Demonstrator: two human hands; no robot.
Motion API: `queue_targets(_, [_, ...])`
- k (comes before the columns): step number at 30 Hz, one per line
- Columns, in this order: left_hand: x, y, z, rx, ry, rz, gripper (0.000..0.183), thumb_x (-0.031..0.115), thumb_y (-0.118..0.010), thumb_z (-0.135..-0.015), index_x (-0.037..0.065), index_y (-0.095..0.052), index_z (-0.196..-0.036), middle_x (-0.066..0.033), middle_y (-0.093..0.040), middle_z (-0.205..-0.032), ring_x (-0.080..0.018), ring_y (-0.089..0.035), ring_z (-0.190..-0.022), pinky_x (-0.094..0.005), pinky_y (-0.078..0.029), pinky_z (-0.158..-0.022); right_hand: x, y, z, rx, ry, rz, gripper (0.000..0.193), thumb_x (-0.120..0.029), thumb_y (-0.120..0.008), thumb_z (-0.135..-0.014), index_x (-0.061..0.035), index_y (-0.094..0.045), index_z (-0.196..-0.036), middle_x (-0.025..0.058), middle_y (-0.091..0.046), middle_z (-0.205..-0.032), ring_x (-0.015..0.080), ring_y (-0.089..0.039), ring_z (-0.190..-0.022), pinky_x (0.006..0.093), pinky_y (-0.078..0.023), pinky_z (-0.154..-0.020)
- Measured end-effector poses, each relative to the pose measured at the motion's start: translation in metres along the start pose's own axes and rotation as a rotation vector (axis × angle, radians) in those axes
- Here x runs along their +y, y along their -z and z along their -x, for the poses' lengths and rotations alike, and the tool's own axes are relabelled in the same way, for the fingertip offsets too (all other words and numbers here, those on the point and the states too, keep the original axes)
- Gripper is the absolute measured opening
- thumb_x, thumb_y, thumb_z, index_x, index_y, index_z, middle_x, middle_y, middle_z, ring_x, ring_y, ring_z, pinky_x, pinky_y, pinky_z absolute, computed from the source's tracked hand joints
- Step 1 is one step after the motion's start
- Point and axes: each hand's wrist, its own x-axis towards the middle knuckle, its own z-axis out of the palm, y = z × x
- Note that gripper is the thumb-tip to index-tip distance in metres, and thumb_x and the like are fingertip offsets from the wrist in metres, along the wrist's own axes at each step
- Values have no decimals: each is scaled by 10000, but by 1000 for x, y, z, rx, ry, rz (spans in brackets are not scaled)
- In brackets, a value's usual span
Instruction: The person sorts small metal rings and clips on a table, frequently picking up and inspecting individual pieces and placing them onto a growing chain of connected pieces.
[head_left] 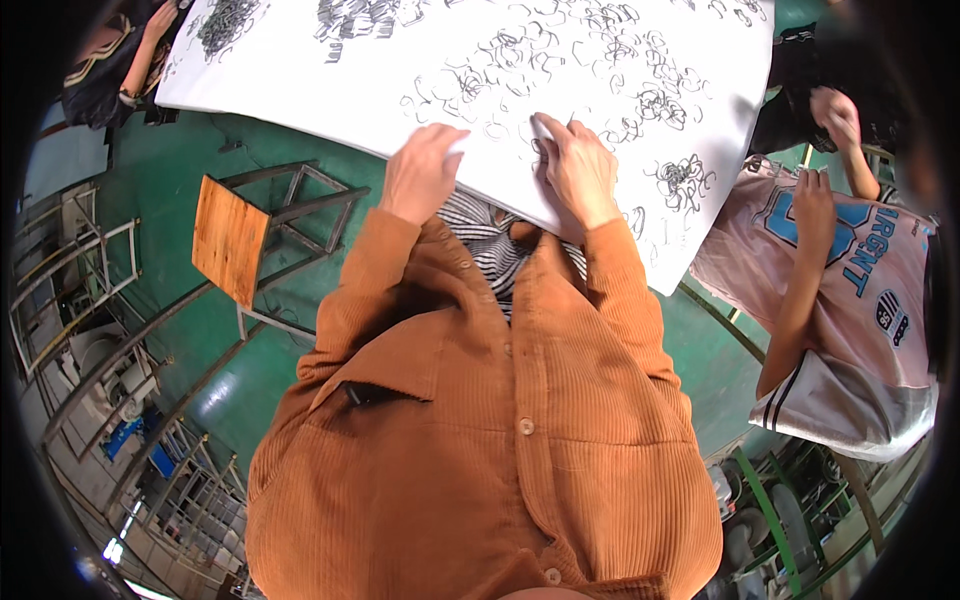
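Observation:
Many small dark curved pieces, like thin rubbery hooks or rings [510,50], lie scattered across a white-covered table [300,85] in front of me. My left hand [422,172] hovers at the near edge with fingers bent, the thumb apart from them and no piece seen between. Some way to its right, my right hand [582,170] reaches over the tabletop, its fingers spread and pointing at the loose pieces. A few pieces lie just beyond the fingertips. Whatever is under the right palm is hidden.
Denser piles sit at the table's far left [228,25] and right side [685,178], with a neater cluster [355,18] at the back. A wooden-topped stool [230,240] stands on the green floor at left. Co-workers are at the right [830,290] and far left [115,60].

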Motion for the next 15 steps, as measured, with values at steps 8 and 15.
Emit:
queue_targets(8, [-60,-32,-70,-14,-232,-338,476,243,-511,-949,248,-433,-1418,-11,-337,-1515,-311,-242,-1419,-627,-211,-1093,-25,-5,29,8,-116,-62,107,-130,-638,-841,-126,-717,-913,50,-574,-751,224,-617,-722,343,-501,-587])
queue_targets(15, [-97,-12,-95,53,-268,-134,461,284,-481,-967,236,-432,-1423,-32,-335,-1521,-321,-227,-1427,-620,-171,-1105,-53,-37,8,56,-199,-46,174,-106,-604,-858,-142,-678,-1012,58,-574,-802,238,-615,-741,346,-507,-606])
